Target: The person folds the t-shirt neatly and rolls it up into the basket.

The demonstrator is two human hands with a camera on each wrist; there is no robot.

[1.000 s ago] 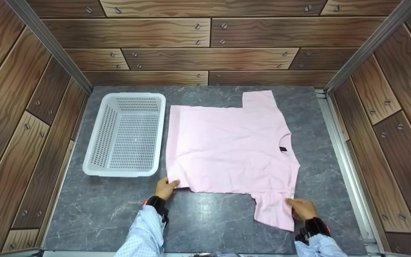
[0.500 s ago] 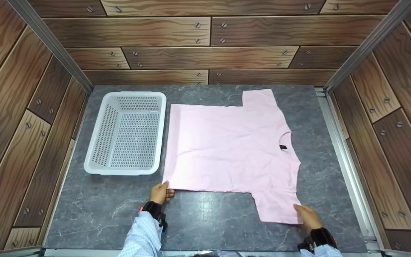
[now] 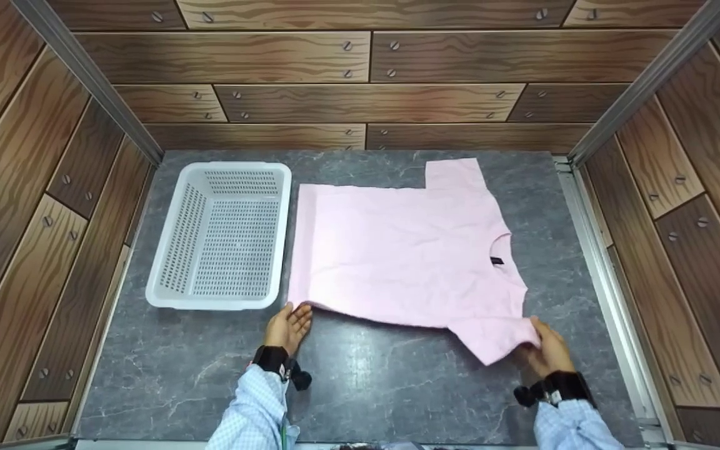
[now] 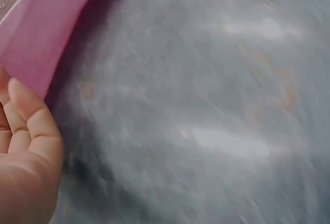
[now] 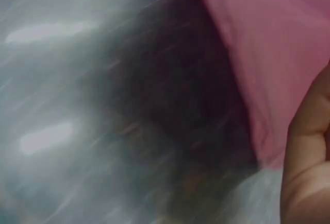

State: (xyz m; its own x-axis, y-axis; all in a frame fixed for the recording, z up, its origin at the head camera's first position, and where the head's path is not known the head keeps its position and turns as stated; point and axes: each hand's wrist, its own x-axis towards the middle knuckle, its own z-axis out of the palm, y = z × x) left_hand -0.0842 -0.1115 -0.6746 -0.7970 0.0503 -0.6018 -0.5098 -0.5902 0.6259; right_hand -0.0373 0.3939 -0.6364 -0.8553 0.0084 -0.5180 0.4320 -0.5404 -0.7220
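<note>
A pink short-sleeved T-shirt [image 3: 391, 250] lies sideways, its hem to the left and its collar with a dark label to the right. My left hand [image 3: 287, 328] pinches the near corner of the hem, palm turned up. The near sleeve [image 3: 494, 334] is in the grip of my right hand [image 3: 550, 347], which holds its outer edge. Along the near side the shirt is lifted off the table. In the left wrist view a raised pink edge [image 4: 46, 33] runs up from the fingers. In the right wrist view the sleeve hangs above the table, over a dark shadow.
A white perforated plastic basket [image 3: 280, 237] stands left of the shirt, close to its hem. The dark grey marbled tabletop [image 3: 385, 387] is bounded by wood-patterned panels [image 3: 310, 103] at the back and both sides. A metal rail [image 3: 610, 300] runs along the right edge.
Both hands have moved away from the near edge, raising the shirt's near side with them. The left hand has turned palm up. The near sleeve, flat half a second ago, is now lifted and bent.
</note>
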